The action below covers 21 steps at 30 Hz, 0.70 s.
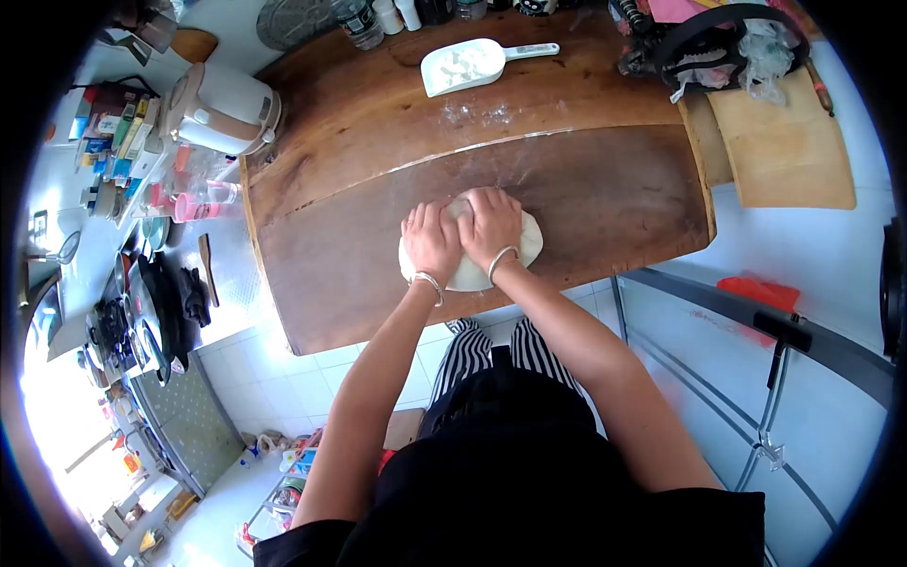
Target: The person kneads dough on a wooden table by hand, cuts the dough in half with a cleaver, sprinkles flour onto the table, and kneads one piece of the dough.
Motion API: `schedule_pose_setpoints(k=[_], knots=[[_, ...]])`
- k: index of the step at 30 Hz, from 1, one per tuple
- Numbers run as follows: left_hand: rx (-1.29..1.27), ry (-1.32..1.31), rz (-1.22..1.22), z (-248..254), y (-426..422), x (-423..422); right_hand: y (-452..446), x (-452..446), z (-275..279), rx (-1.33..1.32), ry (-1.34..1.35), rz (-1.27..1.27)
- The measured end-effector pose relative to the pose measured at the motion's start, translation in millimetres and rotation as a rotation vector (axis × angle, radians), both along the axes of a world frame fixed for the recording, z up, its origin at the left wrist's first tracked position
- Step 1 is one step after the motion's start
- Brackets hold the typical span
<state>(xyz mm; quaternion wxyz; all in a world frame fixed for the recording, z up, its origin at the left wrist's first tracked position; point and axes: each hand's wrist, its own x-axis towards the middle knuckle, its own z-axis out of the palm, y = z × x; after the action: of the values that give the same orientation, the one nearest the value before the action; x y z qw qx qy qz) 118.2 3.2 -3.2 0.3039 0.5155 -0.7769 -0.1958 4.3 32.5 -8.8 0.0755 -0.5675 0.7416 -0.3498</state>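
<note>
A round pale lump of dough (470,277) lies on the brown wooden board (340,255) near its front edge. My left hand (431,240) presses on the left part of the dough, its fingers curled over the top. Beside it, my right hand (493,225) bears on the right part, fingers likewise closed over the dough. Both hands are side by side at the thumbs, and each wrist has a bangle. The underside of the dough and the palms are hidden. Behind the hands, a white scoop (465,66) holds white powder, with some powder scattered on the wood in front of it.
A white and beige kettle-like appliance (222,109) stands at the back left. Bottles (357,21) line the back edge. At the right are a tan cutting board (782,151) and a black ring-shaped object (732,47) with plastic bags. Pans and utensils lie on the left counter.
</note>
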Motion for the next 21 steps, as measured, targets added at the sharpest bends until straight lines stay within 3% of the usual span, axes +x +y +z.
schedule_pose_setpoints(k=[12,17,19,21], knots=[[0.179,-0.060,0.034,0,-73,-36,-82,-31,-9,0.104,-0.017,-0.107],[0.210,-0.071,0.088,8,-91,-43,-103,-35,-4,0.307,-0.138,-0.230],[0.157,-0.100,-0.016,7,-85,-38,-94,-38,5,0.358,-0.115,-0.120],[0.182,-0.174,-0.045,20,-81,-31,-100,-61,-75,0.340,-0.047,0.111]])
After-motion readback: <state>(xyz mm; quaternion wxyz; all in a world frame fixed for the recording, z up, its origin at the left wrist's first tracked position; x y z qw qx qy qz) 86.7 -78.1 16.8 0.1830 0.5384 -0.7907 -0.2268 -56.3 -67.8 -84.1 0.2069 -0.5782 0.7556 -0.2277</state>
